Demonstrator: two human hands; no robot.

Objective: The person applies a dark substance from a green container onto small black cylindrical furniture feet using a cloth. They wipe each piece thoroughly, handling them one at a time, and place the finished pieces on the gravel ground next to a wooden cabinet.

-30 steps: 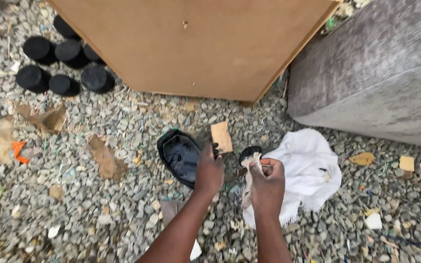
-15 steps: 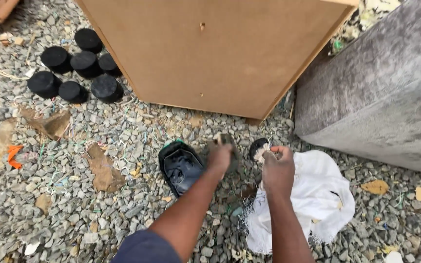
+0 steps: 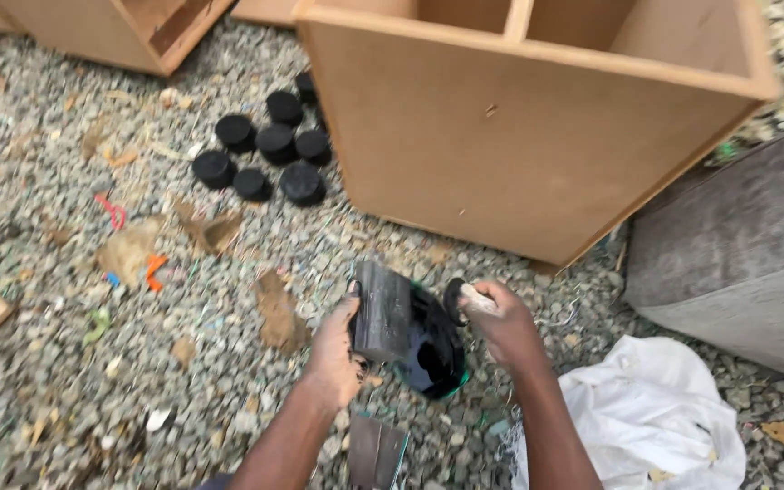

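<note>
Grey block (image 3: pixel 381 310) now lifted in my left hand (image 3: pixel 338 354), over the black tub (image 3: pixel 433 349); right hand (image 3: pixel 501 322) fingers clenched on a pale rag (image 3: pixel 478 297).

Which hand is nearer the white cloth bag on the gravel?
Right. The right hand is just up and left of the white cloth bag, its forearm running along the bag's left edge. The left hand is farther left, beyond the dark container.

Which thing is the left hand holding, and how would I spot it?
Start at the big wooden box on the gravel. Just below it, the left hand lifts a dark grey block over a black tub. It is rectangular, unlike the round black discs.
</note>
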